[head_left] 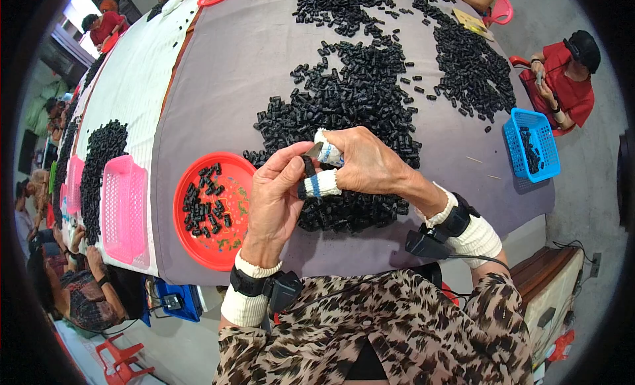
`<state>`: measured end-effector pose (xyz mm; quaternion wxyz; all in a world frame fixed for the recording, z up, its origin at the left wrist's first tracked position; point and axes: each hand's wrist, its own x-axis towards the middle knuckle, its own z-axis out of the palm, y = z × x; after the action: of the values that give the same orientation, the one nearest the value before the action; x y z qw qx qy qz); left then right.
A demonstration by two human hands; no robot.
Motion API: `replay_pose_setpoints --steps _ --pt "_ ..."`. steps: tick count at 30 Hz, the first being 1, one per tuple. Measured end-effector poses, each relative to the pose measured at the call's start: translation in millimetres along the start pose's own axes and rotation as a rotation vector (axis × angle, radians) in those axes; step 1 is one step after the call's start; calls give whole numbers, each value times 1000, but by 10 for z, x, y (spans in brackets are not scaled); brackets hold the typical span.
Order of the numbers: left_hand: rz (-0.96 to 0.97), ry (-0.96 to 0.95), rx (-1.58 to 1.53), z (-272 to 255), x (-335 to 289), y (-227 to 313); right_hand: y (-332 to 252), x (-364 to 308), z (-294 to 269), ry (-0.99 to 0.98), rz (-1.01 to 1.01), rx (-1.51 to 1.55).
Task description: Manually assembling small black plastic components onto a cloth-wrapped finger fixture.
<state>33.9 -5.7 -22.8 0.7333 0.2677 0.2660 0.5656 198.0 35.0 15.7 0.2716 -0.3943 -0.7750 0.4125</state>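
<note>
My left hand [274, 190] pinches a small black ribbed cylindrical piece [308, 165] between thumb and fingers. Close against it, my right hand [374, 161] grips a small blade [314, 149], whose metal tip meets the upper end of the piece. White wrappings cover the thumb and a finger of the right hand, and the blade's handle is hidden. Beneath and beyond both hands spreads a large heap of similar black pieces [350, 100]. Left of my left hand, a round red tray [181, 216] holds several black pieces.
A grey cloth [218, 74] covers the table. Further black heaps [469, 74] lie toward the far right. A blue basket [549, 167] stands at the right edge, near a seated person in red [569, 87]. Pink baskets [126, 213] sit at the left, where other people work.
</note>
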Motion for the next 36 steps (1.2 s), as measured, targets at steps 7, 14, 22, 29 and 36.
replay_pose_setpoints --steps 7,14,22,29,36 --pt "-16 -11 29 -30 2 -4 23 20 25 -53 -20 6" --pt "-1 1 58 -35 -4 9 62 36 44 -75 -51 -6" --pt "-5 14 67 -7 2 1 85 29 44 -111 -70 -39" --pt "-14 26 31 -12 -22 15 56 6 47 -122 -56 -53" --pt "13 19 9 -303 -113 100 154 -49 -10 -48 65 55"
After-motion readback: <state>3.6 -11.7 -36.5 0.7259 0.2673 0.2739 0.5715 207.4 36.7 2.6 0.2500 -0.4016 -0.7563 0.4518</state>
